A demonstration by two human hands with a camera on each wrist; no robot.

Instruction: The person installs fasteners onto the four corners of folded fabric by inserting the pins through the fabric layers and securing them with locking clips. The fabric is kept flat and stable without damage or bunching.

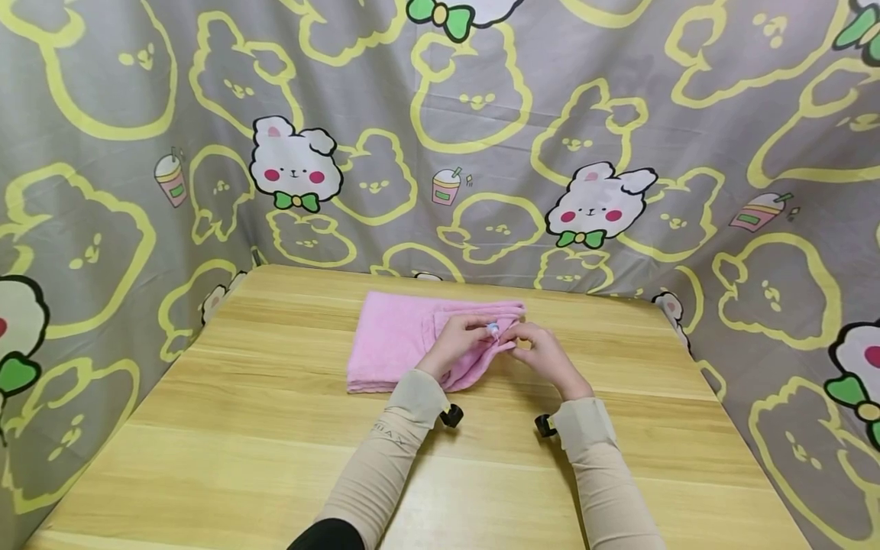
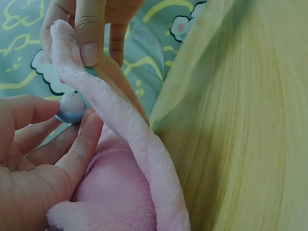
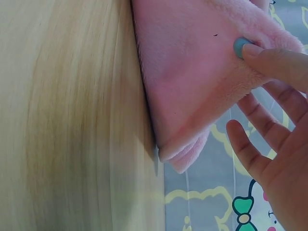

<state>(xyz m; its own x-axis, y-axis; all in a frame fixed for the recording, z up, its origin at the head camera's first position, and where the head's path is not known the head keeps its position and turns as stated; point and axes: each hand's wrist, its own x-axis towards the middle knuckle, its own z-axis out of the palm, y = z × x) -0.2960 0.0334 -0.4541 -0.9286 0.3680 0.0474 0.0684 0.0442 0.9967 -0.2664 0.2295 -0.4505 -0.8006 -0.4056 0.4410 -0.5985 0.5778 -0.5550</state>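
A folded pink fleece cloth (image 1: 392, 336) lies on the table, its right-hand layers lifted by the hands. My left hand (image 1: 450, 344) pinches a small round blue-and-white piece (image 2: 71, 107) between thumb and fingers, close beside the cloth's raised edge. On the other side, my right hand (image 1: 546, 359) pinches that edge. Under the right thumb, the right wrist view shows a small round blue piece (image 3: 242, 47) against the fleece. Whether the two round pieces are joined through the cloth cannot be seen.
The wooden table (image 1: 241, 428) spreads around the cloth. Behind it and at both sides hangs a grey curtain (image 1: 385, 92) with yellow outlines and white rabbit faces. A black wrist-camera piece (image 1: 451, 415) sits by the left cuff, another (image 1: 545, 425) by the right.
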